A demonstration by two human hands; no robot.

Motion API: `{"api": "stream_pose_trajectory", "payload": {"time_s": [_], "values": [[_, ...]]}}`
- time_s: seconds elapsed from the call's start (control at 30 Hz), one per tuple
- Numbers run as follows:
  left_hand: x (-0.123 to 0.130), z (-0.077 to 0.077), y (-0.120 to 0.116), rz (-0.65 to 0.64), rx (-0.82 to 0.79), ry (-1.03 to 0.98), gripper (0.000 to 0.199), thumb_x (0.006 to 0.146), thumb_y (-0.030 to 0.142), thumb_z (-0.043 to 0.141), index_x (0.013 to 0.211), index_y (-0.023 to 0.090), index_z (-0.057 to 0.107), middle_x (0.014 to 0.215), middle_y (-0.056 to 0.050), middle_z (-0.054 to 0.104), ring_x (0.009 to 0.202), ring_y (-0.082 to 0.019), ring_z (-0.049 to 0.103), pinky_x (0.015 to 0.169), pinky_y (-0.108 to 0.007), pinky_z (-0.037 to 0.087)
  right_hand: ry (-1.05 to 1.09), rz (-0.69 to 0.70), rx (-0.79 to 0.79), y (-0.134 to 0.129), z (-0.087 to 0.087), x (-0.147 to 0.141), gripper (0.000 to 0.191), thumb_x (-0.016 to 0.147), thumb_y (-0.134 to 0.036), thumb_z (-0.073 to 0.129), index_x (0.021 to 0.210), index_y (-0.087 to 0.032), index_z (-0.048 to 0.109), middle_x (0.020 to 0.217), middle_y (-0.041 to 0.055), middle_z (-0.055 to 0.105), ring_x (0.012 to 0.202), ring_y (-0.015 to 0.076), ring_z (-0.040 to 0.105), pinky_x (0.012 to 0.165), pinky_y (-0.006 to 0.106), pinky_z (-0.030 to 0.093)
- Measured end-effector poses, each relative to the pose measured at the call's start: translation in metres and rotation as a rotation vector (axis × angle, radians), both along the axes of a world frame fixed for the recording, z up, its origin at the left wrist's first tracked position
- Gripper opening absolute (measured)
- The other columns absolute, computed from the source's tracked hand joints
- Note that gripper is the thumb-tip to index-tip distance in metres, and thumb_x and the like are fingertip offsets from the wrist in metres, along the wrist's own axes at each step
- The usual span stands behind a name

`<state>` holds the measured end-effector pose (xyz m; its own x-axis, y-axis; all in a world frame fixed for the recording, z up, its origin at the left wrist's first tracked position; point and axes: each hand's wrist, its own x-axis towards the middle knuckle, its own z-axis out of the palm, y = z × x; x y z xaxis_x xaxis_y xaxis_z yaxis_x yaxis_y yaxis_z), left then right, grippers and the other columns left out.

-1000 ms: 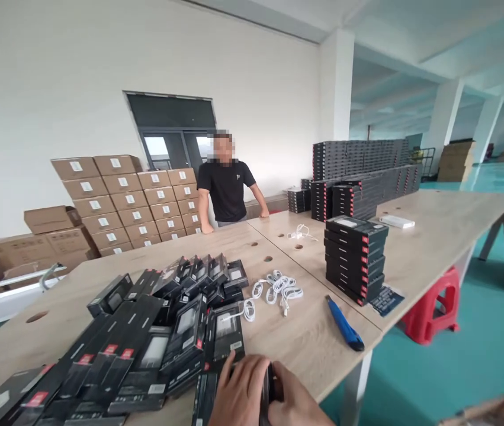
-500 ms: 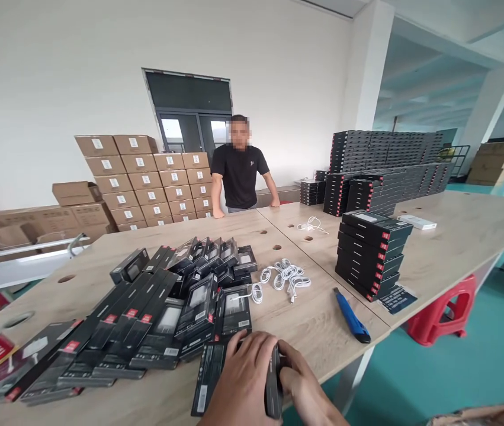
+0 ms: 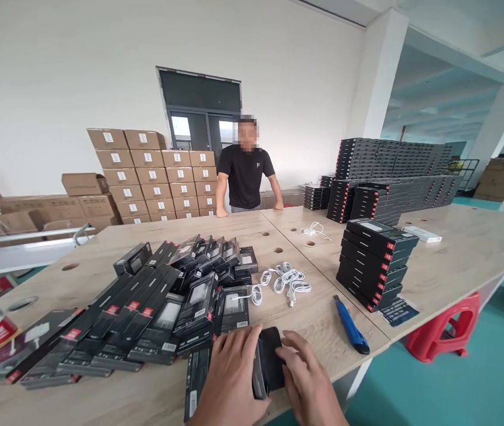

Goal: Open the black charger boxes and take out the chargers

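Note:
Near the front edge of the table, my left hand (image 3: 236,376) is wrapped round a small black retail box (image 3: 258,371). A dark end flap (image 3: 271,349) stands open on that box. My right hand (image 3: 308,376) has bent fingers on the flap's right edge; its fingertips are partly hidden. Another black box (image 3: 193,384) lies beneath and left of my left hand. Beyond my hands is a spread of black boxes with clear windows (image 3: 196,302). White coiled cables (image 3: 289,277) lie past them, and a blue box cutter (image 3: 350,325) rests to the right.
A stack of black boxes (image 3: 371,266) stands on the right, with a large wall of similar boxes (image 3: 389,160) behind. Across the table (image 3: 243,231) a person (image 3: 245,177) leans on it. Brown cartons (image 3: 145,174) are piled behind; a red stool (image 3: 447,328) stands below.
My right hand has moved a little away from my left and the box's end flap now shows open. The view has shifted slightly. The person opposite stays put.

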<state>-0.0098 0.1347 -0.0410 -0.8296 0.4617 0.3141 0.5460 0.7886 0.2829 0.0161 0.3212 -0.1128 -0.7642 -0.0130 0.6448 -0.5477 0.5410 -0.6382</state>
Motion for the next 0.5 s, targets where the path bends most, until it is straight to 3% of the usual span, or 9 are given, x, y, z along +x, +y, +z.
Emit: {"api": "stream_pose_trajectory", "payload": {"time_s": [0.07,0.17,0.23,0.33,0.43,0.5], "values": [[0.001,-0.002,0.005,-0.023,0.001,0.045,0.088,0.057,0.014,0.06,0.142,0.027,0.043,0.136,-0.009,0.061,0.125,-0.033,0.053,0.109,-0.054,0.032,0.106,-0.043,0.119,-0.004,-0.012,-0.002,0.033,0.093,-0.014,0.049,0.111,-0.03,0.071,0.145,0.0102,0.054,0.132,0.0287,0.054,0.102,0.044,0.053],[0.001,-0.007,0.011,-0.034,-0.011,0.081,0.083,0.058,0.015,0.058,0.14,0.026,0.048,0.134,-0.01,0.061,0.122,-0.033,0.054,0.108,-0.054,0.031,0.058,-0.104,0.037,-0.022,-0.031,-0.008,0.031,0.098,-0.022,0.046,0.11,-0.026,0.075,0.155,0.0122,0.045,0.144,0.0334,0.041,0.113,0.054,0.042],[-0.001,-0.01,0.011,-0.03,-0.023,0.064,0.082,0.058,0.016,0.059,0.138,0.024,0.051,0.135,-0.01,0.062,0.123,-0.033,0.054,0.109,-0.055,0.031,-0.065,-0.113,-0.099,-0.034,-0.04,-0.012,0.036,0.101,-0.034,0.042,0.109,-0.023,0.076,0.159,0.0138,0.041,0.148,0.0352,0.033,0.118,0.056,0.034],[-0.005,-0.011,0.006,-0.012,-0.032,0.007,0.078,0.061,0.019,0.059,0.138,0.023,0.052,0.138,-0.011,0.061,0.127,-0.034,0.053,0.111,-0.055,0.031,-0.276,-0.086,-0.343,-0.044,-0.042,-0.018,0.045,0.095,-0.058,0.052,0.088,-0.022,0.077,0.148,0.0156,0.053,0.15,0.0373,0.03,0.12,0.054,0.031],[-0.008,-0.003,-0.003,0.015,-0.073,-0.088,0.079,0.064,0.022,0.06,0.142,0.021,0.05,0.141,-0.012,0.06,0.13,-0.034,0.051,0.114,-0.055,0.03,-0.367,-0.02,-0.621,-0.04,-0.033,-0.023,0.051,0.067,-0.071,0.078,0.067,-0.021,0.07,0.131,0.0161,0.064,0.142,0.0402,0.041,0.111,0.047,0.042],[-0.011,0.004,-0.012,0.05,-0.117,-0.17,0.09,0.057,0.022,0.062,0.146,0.02,0.047,0.145,-0.012,0.057,0.134,-0.034,0.049,0.116,-0.052,0.028,-0.431,0.027,-0.882,-0.031,-0.025,-0.026,0.056,0.055,-0.072,0.085,0.066,-0.02,0.066,0.126,0.0154,0.066,0.13,0.0394,0.055,0.098,0.042,0.051]]}}
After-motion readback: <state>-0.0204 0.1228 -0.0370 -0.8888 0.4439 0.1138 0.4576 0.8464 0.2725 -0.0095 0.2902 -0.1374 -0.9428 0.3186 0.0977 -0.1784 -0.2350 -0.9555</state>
